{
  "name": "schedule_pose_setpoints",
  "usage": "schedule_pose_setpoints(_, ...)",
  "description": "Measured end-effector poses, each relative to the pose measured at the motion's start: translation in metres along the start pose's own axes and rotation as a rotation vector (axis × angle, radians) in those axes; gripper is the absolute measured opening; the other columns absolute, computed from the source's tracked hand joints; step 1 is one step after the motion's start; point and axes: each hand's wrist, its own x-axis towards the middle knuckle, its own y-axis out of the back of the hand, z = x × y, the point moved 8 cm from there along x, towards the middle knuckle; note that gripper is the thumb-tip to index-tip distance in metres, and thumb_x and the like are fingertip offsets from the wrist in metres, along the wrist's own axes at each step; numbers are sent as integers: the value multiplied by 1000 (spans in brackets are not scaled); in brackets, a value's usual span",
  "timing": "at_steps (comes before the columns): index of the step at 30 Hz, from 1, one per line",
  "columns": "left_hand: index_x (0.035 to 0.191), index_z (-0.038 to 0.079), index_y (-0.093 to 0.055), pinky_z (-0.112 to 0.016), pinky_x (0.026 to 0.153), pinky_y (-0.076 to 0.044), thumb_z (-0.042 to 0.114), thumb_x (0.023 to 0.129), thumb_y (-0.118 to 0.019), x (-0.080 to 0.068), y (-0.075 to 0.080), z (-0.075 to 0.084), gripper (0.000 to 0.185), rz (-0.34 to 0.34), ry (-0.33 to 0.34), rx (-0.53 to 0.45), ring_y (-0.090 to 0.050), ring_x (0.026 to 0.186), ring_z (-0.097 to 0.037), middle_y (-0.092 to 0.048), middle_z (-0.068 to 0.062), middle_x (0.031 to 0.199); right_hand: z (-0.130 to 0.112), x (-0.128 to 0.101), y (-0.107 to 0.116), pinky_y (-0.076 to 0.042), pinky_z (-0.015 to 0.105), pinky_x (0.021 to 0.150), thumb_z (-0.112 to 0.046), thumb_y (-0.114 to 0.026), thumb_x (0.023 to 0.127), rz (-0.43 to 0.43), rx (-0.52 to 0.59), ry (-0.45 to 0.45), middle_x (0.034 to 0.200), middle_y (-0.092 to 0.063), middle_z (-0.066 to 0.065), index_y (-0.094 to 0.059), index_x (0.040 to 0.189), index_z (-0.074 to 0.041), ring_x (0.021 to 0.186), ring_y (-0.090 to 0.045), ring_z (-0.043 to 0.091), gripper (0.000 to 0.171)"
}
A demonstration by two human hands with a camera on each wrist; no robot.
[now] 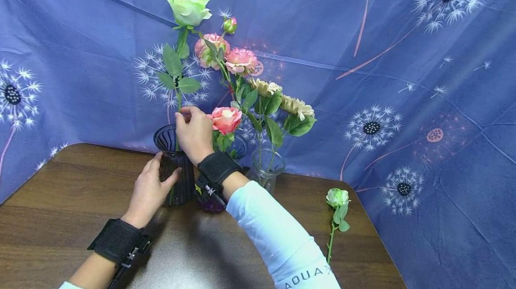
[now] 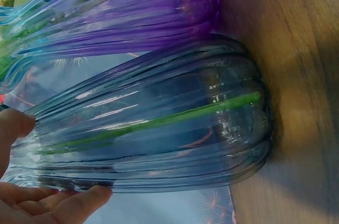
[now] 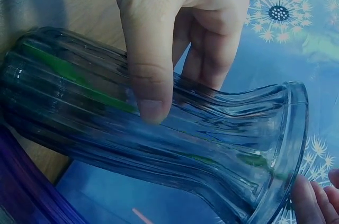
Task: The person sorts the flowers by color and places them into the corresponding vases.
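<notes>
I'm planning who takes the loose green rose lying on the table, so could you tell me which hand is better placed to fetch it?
Probably the right hand: the loose green rose lies on its side of the table, while the left hand holds the dark ribbed vase.

I see my left hand [image 1: 150, 190] gripping the dark ribbed vase [image 1: 172, 163]; my right hand [image 1: 195, 133] pinches the green rose's stem [image 1: 178, 101].

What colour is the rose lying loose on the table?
Pale green rose, clearest in the head view.
</notes>
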Motion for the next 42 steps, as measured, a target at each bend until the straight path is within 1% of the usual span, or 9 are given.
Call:
schedule_pose_setpoints(6, 136, -12, -36, -60, 91, -42, 23, 89, -63, 0, 1, 2, 65, -9, -4, -2, -49, 114, -51, -47, -34, 129, -4, -2, 3, -35, 7, 53, -19, -63, 88, -4, 14, 2, 76, -71, 3, -70, 99, -5, 65, -63, 9, 20)
schedule_pose_setpoints(10, 136, -12, -35, -60, 93, -40, 25, 90, -62, 0, 1, 1, 66, -28, 9, 0, -47, 116, -51, -45, -34, 131, -9, -4, 10, -36, 7, 53, -19, -65, 86, 15, 43, 22, 75, -72, 3, -70, 99, -5, 64, -64, 9, 20)
schedule_pose_setpoints(16, 135, -12, -37, -59, 93, -41, 26, 89, -63, -2, 1, -2, 66, -12, 11, 8, -48, 115, -51, -47, -34, 130, -17, -2, 31, -38, 8, 56, -17, -64, 86, 42, 67, 68, 76, -71, 6, -70, 98, -3, 66, -64, 12, 20)
schedule_pose_setpoints(21, 135, -12, -38, -59, 90, -42, 25, 89, -63, -2, 1, -2, 65, -3, 5, 10, -50, 112, -51, -48, -34, 128, -15, 1, 56, -43, 10, 58, -16, -62, 87, 68, 106, 96, 77, -70, 8, -70, 98, -2, 67, -64, 14, 19)
schedule_pose_setpoints(27, 133, -12, -40, -59, 88, -43, 24, 87, -65, -1, 2, 0, 63, 19, -20, 2, -52, 109, -51, -50, -34, 126, 0, 5, 95, -48, 15, 60, -14, -62, 87, 132, 106, 91, 80, -71, 9, -70, 96, -2, 67, -65, 16, 18)
schedule_pose_setpoints(33, 132, -12, -40, -60, 87, -43, 23, 87, -65, -1, 1, 2, 63, 27, -30, 12, -51, 108, -52, -50, -34, 125, 25, -1, 130, -49, 21, 62, -13, -62, 86, 183, 113, 62, 81, -70, 13, -70, 95, -1, 69, -65, 21, 17)
schedule_pose_setpoints(37, 134, -12, -38, -60, 88, -42, 25, 88, -64, -1, -1, 1, 64, 6, -18, 14, -50, 110, -52, -49, -35, 127, 40, -6, 146, -50, 24, 63, -15, -61, 88, 185, 100, 29, 83, -70, 13, -70, 97, -2, 71, -65, 22, 19)
schedule_pose_setpoints(42, 134, -13, -37, -60, 90, -41, 25, 88, -63, -2, 0, 1, 65, 0, -6, 18, -49, 111, -53, -48, -36, 126, 59, -10, 158, -50, 26, 65, -16, -60, 89, 178, 94, -1, 84, -70, 14, -70, 100, -1, 73, -64, 23, 22)
